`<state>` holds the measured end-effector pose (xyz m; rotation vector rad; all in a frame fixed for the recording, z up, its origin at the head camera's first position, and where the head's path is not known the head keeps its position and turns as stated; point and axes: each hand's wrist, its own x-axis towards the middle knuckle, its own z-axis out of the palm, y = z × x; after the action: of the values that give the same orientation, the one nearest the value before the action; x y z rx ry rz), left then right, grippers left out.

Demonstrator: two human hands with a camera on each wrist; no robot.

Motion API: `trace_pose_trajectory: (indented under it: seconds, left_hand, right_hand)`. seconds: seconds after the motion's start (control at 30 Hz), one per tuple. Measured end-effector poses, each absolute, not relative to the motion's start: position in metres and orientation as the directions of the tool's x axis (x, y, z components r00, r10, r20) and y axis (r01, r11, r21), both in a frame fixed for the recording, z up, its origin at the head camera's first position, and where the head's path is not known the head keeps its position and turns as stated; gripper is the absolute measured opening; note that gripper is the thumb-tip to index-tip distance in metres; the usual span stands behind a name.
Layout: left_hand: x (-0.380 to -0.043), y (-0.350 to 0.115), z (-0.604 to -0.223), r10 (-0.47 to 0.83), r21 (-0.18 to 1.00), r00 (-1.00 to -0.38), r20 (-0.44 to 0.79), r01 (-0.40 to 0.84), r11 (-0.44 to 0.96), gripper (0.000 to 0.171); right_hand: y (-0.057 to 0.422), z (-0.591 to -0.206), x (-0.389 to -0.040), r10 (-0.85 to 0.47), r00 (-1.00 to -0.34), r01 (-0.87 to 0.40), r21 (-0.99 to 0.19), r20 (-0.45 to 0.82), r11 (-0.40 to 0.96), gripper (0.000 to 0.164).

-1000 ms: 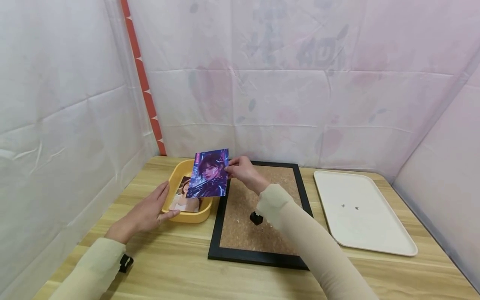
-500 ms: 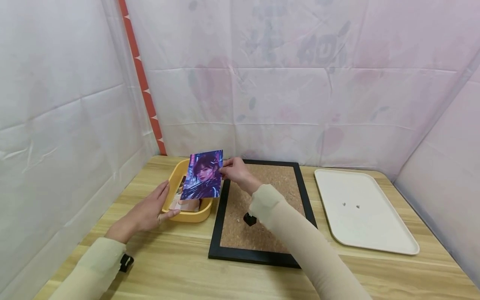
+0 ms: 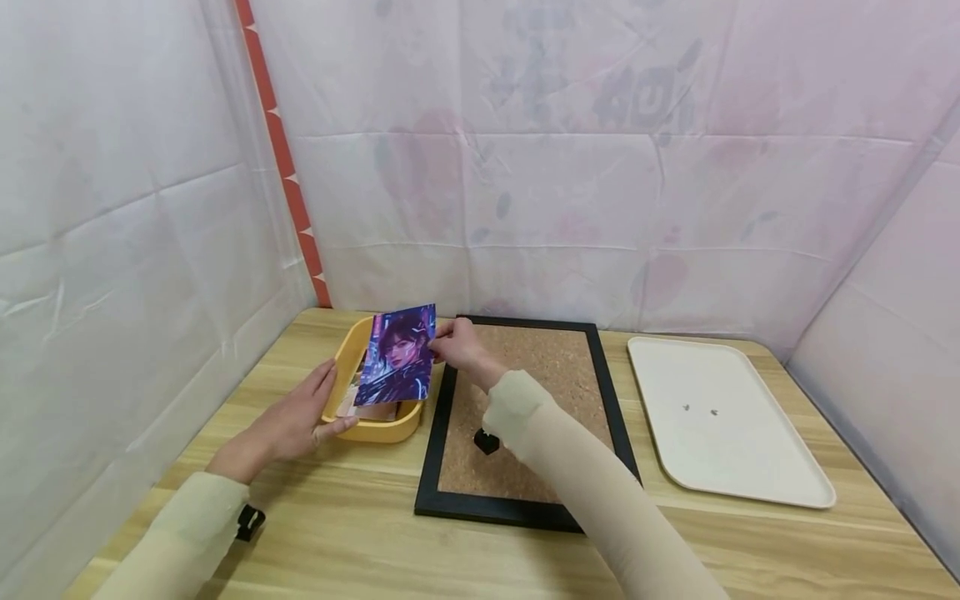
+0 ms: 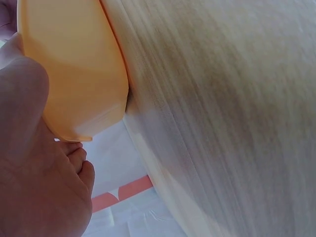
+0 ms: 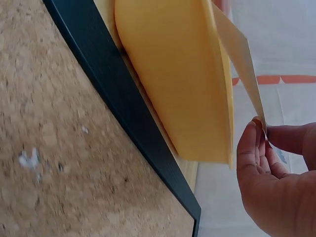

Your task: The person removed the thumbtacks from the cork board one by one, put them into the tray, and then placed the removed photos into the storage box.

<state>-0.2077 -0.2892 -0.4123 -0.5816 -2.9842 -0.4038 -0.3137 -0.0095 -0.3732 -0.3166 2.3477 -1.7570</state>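
Observation:
In the head view, my right hand [image 3: 463,346] pinches the right edge of a purple-blue picture card [image 3: 397,354] showing a cyberpunk portrait. The card is tilted over a yellow plastic bin [image 3: 382,432]. Seen from the right wrist, the thumb and fingers [image 5: 251,143] meet at the card's edge, and its pale back [image 5: 242,54] faces the camera. Another photo card [image 3: 369,411] lies in the bin, partly hidden. My left hand [image 3: 292,423] holds the bin's near-left corner, with the thumb at the front rim and fingers along the left wall.
A cork board [image 3: 517,475] with a black frame [image 3: 495,512] lies right of the bin. Farther right, a cream tray [image 3: 735,450] bears two small dark items [image 3: 700,410]. White sheeting [image 3: 555,192] stands behind the wooden table [image 3: 360,533] and along both sides.
My right hand has moved left and slightly lower with the purple-blue picture card, bringing it farther over the bin and covering more of the other card. The left hand stays at the bin.

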Motion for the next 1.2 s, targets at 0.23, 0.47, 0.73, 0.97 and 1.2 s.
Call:
trace_pose_trajectory:
  seconds: [0.23, 0.47, 0.73, 0.97, 1.2]
  left_hand:
    - [-0.206, -0.288, -0.411, 0.357, 0.239, -0.927, 0.114, 0.374, 0.896, 0.099]
    - [-0.206, -0.288, -0.411, 0.370, 0.225, -0.921, 0.124, 0.390, 0.893, 0.098]
    - [-0.205, -0.289, -0.413, 0.371, 0.226, -0.920, 0.127, 0.391, 0.892, 0.098]
    - [-0.206, -0.289, -0.413, 0.366, 0.220, -0.922, 0.129, 0.387, 0.896, 0.098]
    - [-0.204, -0.289, -0.413, 0.363, 0.227, -0.924, 0.119, 0.381, 0.896, 0.098]
  right_hand:
    - [-0.023, -0.376, -0.309, -0.250, -0.968, -0.070, -0.944, -0.013, 0.322, 0.011]
    - [-0.031, -0.371, -0.302, -0.176, -0.984, -0.048, -0.919, -0.024, 0.392, 0.015]
    - [-0.046, -0.373, -0.303, -0.114, -0.993, -0.031, -0.863, -0.031, 0.504, 0.036]
    - [-0.054, -0.377, -0.304, -0.125, -0.992, -0.090, -0.809, 0.021, 0.581, 0.047]
    - [-0.061, -0.381, -0.298, -0.151, -0.985, -0.160, -0.797, 0.087, 0.583, 0.049]
